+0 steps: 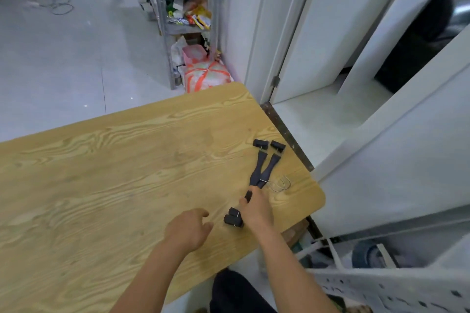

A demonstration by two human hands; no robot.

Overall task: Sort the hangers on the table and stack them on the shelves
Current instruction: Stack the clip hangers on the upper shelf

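Two black clip hangers (264, 168) lie side by side near the right end of the wooden table (114, 173), clips at both ends and thin wire hooks (279, 184) pointing right. My right hand (255, 208) is closed on the near half of the hangers' bar, just above the near clips (232, 218). Beside it to the left, my left hand (189, 230) hovers over the tabletop with fingers loosely curled and nothing in it.
A metal shelf rack (187, 2) stuffed with packets and bags stands beyond the table's far corner. A white perforated shelf (391, 284) sits low at the right. White doors and a doorway are to the right; tiled floor lies to the left.
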